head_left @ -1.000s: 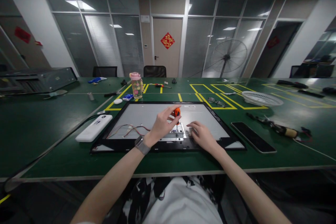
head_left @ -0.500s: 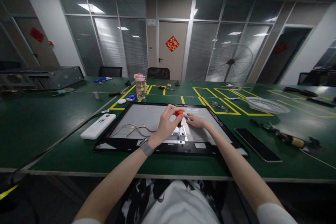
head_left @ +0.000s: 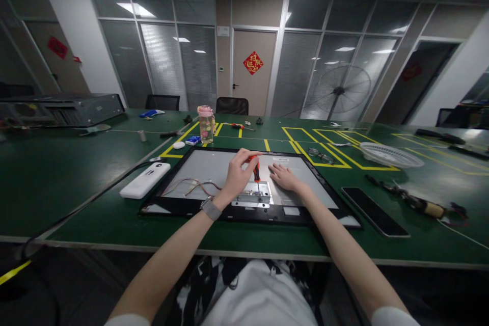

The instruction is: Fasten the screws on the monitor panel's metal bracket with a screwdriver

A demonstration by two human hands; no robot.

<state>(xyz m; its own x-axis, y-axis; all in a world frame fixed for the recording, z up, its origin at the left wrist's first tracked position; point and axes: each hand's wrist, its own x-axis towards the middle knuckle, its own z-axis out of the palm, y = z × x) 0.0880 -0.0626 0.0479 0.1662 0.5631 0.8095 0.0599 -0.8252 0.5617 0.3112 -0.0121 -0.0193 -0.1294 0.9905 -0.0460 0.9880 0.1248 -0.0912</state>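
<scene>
My left hand (head_left: 239, 170) is closed on the orange and black handle of a screwdriver (head_left: 256, 169). The screwdriver's shaft points down at a small metal bracket (head_left: 264, 197) near the front edge of a flat display panel (head_left: 305, 170). The panel has a grey back and a black frame. Flat on the panel, to the right of the bracket, lies my right hand (head_left: 284, 178) with its fingers stretched out. Thin coloured wires (head_left: 194, 184) run over the panel's left part. Whether the tip sits in a screw is too small to tell.
Left of the panel lies a white power bank (head_left: 145, 181); behind stands a pink-lidded bottle (head_left: 206, 126). On the right are a black phone (head_left: 373, 211), glasses (head_left: 321, 155), a white basket (head_left: 391, 155) and a wired part (head_left: 424, 207). A metal case (head_left: 84, 110) stands far left.
The screwdriver's handle has tilted a little to the left with my left hand. My right hand has drawn slightly away from it and stays flat on the panel.
</scene>
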